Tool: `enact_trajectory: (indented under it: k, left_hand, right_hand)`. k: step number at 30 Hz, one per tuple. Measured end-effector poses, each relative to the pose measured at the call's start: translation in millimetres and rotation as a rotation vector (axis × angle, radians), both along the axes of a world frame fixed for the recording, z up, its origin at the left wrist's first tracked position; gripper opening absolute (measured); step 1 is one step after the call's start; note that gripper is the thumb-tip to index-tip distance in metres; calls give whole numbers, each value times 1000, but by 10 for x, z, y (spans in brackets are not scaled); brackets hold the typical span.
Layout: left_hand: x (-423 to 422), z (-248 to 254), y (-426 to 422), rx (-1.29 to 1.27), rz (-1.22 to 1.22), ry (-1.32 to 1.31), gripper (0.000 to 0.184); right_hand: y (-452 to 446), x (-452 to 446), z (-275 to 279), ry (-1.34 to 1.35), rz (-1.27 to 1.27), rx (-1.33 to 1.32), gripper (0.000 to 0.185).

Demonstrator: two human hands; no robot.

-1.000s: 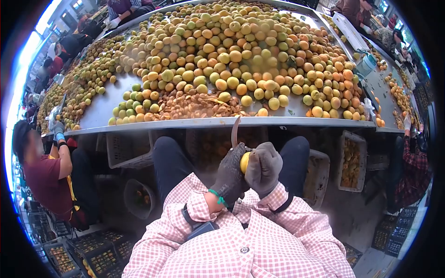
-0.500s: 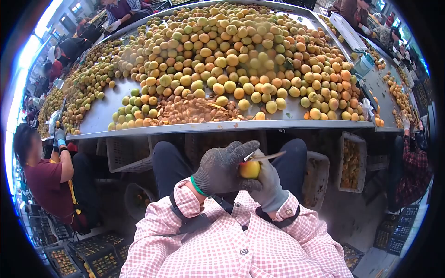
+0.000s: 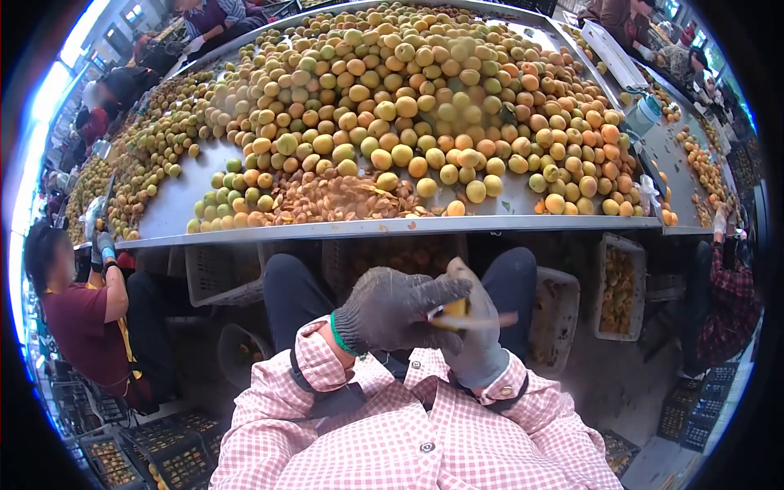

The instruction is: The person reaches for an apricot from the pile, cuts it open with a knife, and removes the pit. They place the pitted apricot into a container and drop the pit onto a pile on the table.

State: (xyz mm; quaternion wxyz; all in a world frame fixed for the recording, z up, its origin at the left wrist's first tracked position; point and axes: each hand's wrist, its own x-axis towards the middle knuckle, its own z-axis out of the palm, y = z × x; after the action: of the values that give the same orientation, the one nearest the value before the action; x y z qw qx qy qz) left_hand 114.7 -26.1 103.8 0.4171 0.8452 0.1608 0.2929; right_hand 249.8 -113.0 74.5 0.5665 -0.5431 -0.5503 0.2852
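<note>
Table with a silver-grey metal rim [image 3: 327, 231], seen in the head view, carries a broad heap of round green, yellow and orange fruits [image 3: 351, 98], too many and too overlapped to count. One patch of flattish brown pieces [image 3: 343, 196], likewise uncountable, lies just inside the table's near edge. Whether crates or gloves bear print cannot be told at this sharpness.

Two gloved hands are before the table's near edge, lower than its rim. Left hand [image 3: 388, 310], in a dark grey knitted glove with a green cuff: fingers curled, clamped on one thin-bladed knife [image 3: 474, 322], handle hidden, blade blurred. Right hand [image 3: 474, 339], in a lighter grey glove: fingers clamped on one small yellow fruit [image 3: 456, 308]. This fruit sits between the hands, partly covered; the blade crosses it, depth of any cut not determinable.

Below the table, at least three pale plastic crates [image 3: 558, 306] count clearly: one toward its left end, two toward its right. One round grey bucket [image 3: 242, 357] stands below the table's left half. One light-blue container [image 3: 643, 113] is at its right side. One person in a maroon top [image 3: 80, 322] works at the table's left end.
</note>
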Motion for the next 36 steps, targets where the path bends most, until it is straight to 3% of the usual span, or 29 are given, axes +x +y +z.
enact_trajectory:
  k: [1,2,4,6,8,10,11,12,14,15,16,19,20,21,22,23,24,25,26,28,29,32,36]
  left_hand:
    - [0,134,38,197,-43,105,67]
    - [12,218,51,393,-87,209,68]
    - [56,217,53,449,-117,202,69]
    - [92,104,30,382,-39,152,69]
    - [141,62,11,254,-61,129,65]
    - [227,34,-76,73,11,-47,59]
    - [235,23,-132,-124,41,-67,50]
    - [260,-10,-179,-124,42,-66,50]
    - [334,-97,-272,-494,186,-236,45]
    - [361,-105,-349,-725,269,-238,41]
    - [390,-160,-380,-726,274,-238,41]
    - [416,-441,-335,-937,409,-267,37]
    - [407,-497,-282,-1368,72,-522,39]
    - [400,-551,-222,-1764,-317,-772,42]
    - [409,-618,-165,-2119,-766,-1011,44]
    - [436,-714,-118,-2029,-997,-1060,53]
    - [461,-694,-99,-2033,-1009,-1056,53]
    - [468,-661,-82,-2021,-966,-1058,54]
    - [457,-618,-64,-2009,-921,-1060,55]
    - [388,-524,-7,-1981,-826,-1059,57]
    - [352,-489,27,-1964,-780,-1058,57]
    - [277,-561,69,-2023,-603,-1074,54]
    - [251,-550,100,-1960,-405,-917,51]
  right_hand:
    - [22,43,248,-28,94,-169,26]
    - [21,48,250,-27,93,-169,26]
    - [19,49,250,-81,7,93,31]
    - [10,49,176,-27,10,5,32]
    - [35,8,161,122,-112,-1,28]
    - [76,-33,237,8,-209,20,21]
    - [108,-58,150,239,-276,32,17]
    - [129,-75,104,472,-340,43,15]
    - [212,-33,83,506,-403,71,13]
    - [243,16,12,274,-374,237,13]
    - [273,72,-38,40,-339,398,14]
    - [399,260,-68,-138,-247,410,12]
    - [431,293,-85,-227,-192,382,12]
    - [419,291,-185,-62,-135,199,15]
    - [425,312,-140,-66,-138,205,15]
    - [428,343,-69,366,-88,42,15]
    - [419,373,-26,796,-34,-127,16]
    - [365,382,-59,118,-141,71,32]
    - [347,421,-113,112,-149,70,32]
    - [326,516,-213,1215,150,-437,43]
    - [301,561,-217,1351,242,-445,40]
    - [315,581,-69,1461,191,-476,33]
    - [295,697,-346,1235,296,-474,29]
